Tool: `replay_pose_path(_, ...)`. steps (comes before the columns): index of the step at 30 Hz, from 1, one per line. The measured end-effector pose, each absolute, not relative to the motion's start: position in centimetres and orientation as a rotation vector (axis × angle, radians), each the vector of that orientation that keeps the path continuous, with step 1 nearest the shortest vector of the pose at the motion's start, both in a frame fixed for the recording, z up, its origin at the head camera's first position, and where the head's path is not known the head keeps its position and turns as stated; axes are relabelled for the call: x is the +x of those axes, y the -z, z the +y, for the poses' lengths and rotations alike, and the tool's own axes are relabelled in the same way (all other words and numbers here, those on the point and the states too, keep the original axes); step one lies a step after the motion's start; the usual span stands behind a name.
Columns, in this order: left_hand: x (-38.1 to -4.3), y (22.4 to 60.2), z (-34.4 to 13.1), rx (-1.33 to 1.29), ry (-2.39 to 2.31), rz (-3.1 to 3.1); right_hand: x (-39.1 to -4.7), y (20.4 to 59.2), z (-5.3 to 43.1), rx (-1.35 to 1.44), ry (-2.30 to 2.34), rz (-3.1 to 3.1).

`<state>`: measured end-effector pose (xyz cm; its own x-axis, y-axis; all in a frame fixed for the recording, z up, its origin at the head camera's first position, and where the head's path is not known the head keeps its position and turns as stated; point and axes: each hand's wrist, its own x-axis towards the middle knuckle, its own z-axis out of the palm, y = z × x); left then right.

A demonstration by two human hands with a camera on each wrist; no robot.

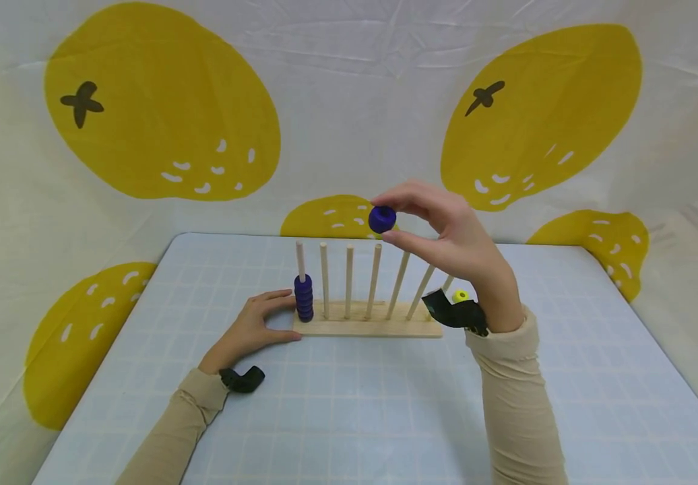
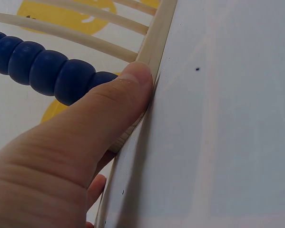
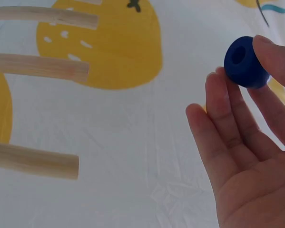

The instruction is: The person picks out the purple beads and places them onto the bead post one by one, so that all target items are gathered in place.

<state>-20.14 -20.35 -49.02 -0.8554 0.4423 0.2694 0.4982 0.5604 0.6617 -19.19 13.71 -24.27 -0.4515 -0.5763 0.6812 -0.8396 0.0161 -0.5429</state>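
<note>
High above the pegs, my right hand (image 1: 446, 229) pinches a dark blue bead (image 1: 382, 219) between thumb and fingers. The right wrist view shows the hole of this bead (image 3: 247, 61) facing partly toward the camera. A wooden peg rack (image 1: 367, 328) stands on the table with a row of upright pegs. Several dark blue beads (image 1: 304, 298) are stacked on its leftmost peg. My left hand (image 1: 258, 320) grips the rack's left end, its thumb (image 2: 118, 95) against the base's front edge and its fingers behind.
A yellow bead (image 1: 461, 296) shows near the rack's right end, partly hidden by the right wrist. Black straps are on both wrists. A white cloth (image 1: 349, 101) with yellow fruit shapes hangs behind the light blue gridded table (image 1: 349, 417).
</note>
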Motion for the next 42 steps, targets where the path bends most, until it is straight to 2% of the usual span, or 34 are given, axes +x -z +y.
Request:
replay_pose_path(22,-20.2,49.2,-20.3,-0.821,1.198,-2.696,-21.9,24.2,8.6,1.484,-1.489,-1.958)
replay_pose_path(42,-20.3,49.4,-20.3,-0.834,1.204,-2.693,-23.7,27.6,5.8,1.423,-1.599,-2.115)
